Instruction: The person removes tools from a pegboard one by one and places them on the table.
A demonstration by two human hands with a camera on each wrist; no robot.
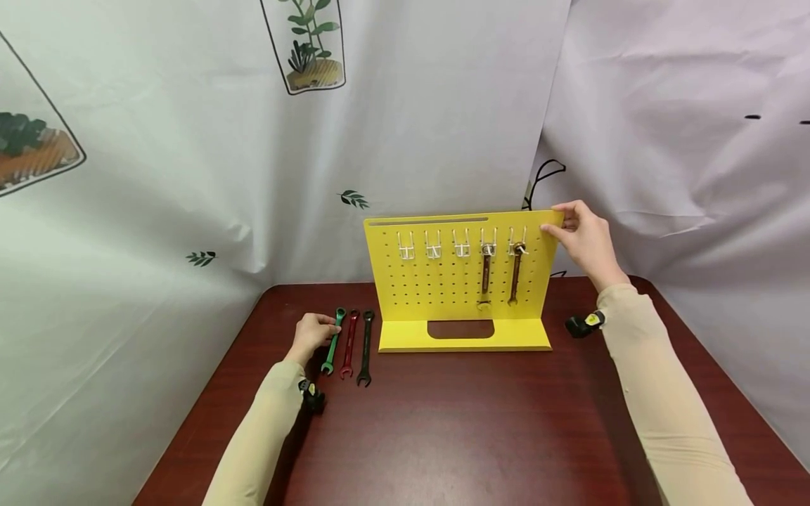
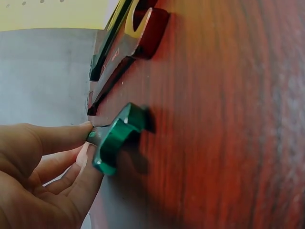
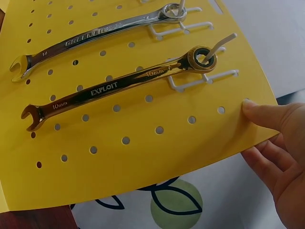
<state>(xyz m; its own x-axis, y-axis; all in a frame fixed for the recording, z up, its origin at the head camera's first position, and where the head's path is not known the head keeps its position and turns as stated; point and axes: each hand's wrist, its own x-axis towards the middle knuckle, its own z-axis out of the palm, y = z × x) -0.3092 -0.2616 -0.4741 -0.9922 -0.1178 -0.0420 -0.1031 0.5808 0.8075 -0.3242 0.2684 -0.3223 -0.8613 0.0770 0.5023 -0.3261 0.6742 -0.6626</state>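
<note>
Pale sleeves [image 1: 664, 393], left fingers [image 2: 66, 137] pinching green wrench [image 2: 114, 138], right fingers [image 3: 267, 114] clamped on yellow pegboard [image 1: 443, 288], two wrenches [image 3: 109, 88] on its hooks [image 3: 234, 73]

Gold wrench [image 3: 128, 82], right: "EXPLOIT" mid-shank, "10mm" toward forked end. Silver wrench [image 3: 100, 35], left of it: "GREENER", "14". Green wrench [image 2: 112, 138]: lettering illegible.

The left hand [image 1: 311, 335] pinches down low, fingers [image 2: 86, 183] drawn together! Up higher, the right hand [image 1: 588, 242] grips, both sleeved arms [image 1: 664, 386] stretched forward.
</note>
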